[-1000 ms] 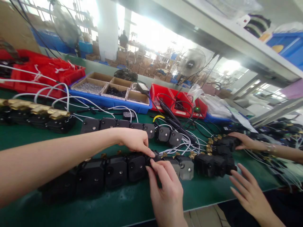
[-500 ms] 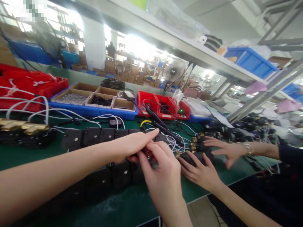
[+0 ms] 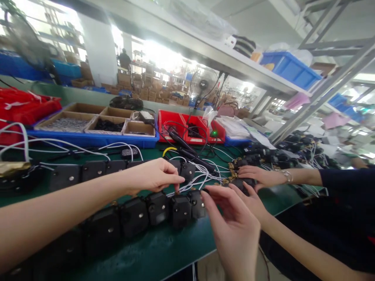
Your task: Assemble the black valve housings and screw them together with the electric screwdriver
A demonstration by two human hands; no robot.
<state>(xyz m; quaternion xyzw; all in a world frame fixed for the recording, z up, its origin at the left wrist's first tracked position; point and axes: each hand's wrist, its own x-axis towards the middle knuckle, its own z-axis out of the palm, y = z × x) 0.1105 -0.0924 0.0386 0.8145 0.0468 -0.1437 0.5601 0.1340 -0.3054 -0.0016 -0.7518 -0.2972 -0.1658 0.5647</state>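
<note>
A row of black box-shaped units (image 3: pixel 158 208) lies along the near edge of the green table (image 3: pixel 164 249). My left hand (image 3: pixel 155 175) hovers over the row, its fingers curled and pinched together at the top of one unit; what they pinch is hidden. To the right, my right hand (image 3: pixel 231 222) has its fingers spread, the tips touching the last unit (image 3: pixel 197 203) in the row. A second row of black units (image 3: pixel 93 169) lies behind. A co-worker's two hands (image 3: pixel 254 175) rest on a cluster of black units with brass fittings (image 3: pixel 234 171) just beyond my right hand.
White wires (image 3: pixel 202 175) and black cables cross mid-table. A blue tray of cardboard boxes (image 3: pixel 96 139) and red bins (image 3: pixel 190 125) stand at the back, another red bin (image 3: pixel 23 109) at far left. Brass parts (image 3: pixel 11 168) lie left. A shelf (image 3: pixel 205 50) hangs overhead.
My hands have parted: the right moved right and opened at the row's end, the left stayed pinched over the row. The co-worker's hands drew in onto their cluster. The view shifted right.
</note>
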